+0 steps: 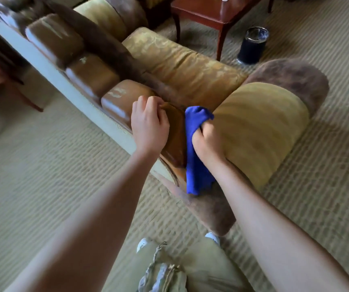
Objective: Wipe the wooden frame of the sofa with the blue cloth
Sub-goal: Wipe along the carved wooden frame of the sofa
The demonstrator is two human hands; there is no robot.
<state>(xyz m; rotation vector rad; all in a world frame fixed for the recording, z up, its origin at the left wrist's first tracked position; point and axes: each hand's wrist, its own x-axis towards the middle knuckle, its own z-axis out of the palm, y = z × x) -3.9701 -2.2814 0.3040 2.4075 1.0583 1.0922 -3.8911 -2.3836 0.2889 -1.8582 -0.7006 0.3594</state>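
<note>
The sofa's glossy brown wooden frame (93,74) runs as rounded blocks along the top of the backrest, from upper left down to the near corner. My right hand (206,142) grips the bunched blue cloth (195,157), which lies against the right side of the nearest wooden corner block (175,135) and hangs down below it. My left hand (149,125) rests on the same block's left side with its fingers curled over the top edge. The sofa has a yellow seat cushion (182,66) and a yellow armrest bolster (260,125).
A red-brown side table (215,15) stands at the top right, with a dark cylindrical bin (252,45) on the carpet beside it. Ribbed beige carpet (42,165) surrounds the sofa. My legs and shoes (212,238) are at the bottom, close to the sofa's brown end.
</note>
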